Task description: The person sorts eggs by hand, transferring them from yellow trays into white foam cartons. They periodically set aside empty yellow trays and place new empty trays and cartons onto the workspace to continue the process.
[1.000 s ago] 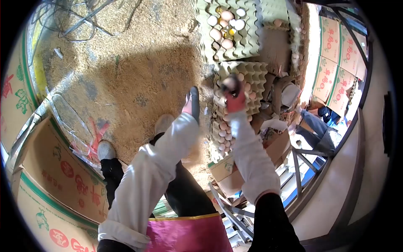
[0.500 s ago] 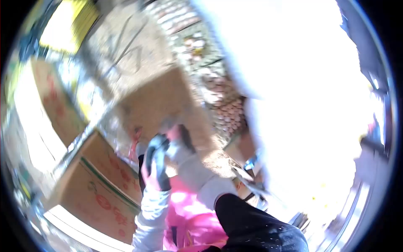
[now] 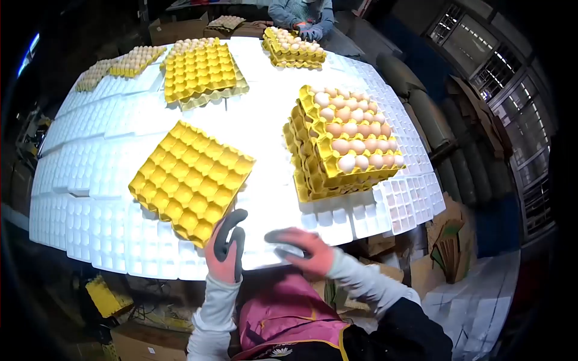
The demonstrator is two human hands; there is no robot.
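Observation:
Both hands wear coral gloves with grey fingers. My left hand is at the front corner of an empty yellow egg tray, its fingers curved and apart with nothing between them. To the right, my right hand hovers over the front edge of the white table, fingers spread and slightly blurred. Beyond it stands a stack of yellow egg trays, its top layer filled with brown and pale eggs.
Farther back are another empty yellow tray on a paler one, and egg-filled trays at the left. A co-worker is at the far side beside a stack of egg trays. Cardboard stands right of the table.
The view has swung up from cardboard boxes and eggs below to the lit tabletop. My hands, close together over a brown box before, are now apart at the table's front edge.

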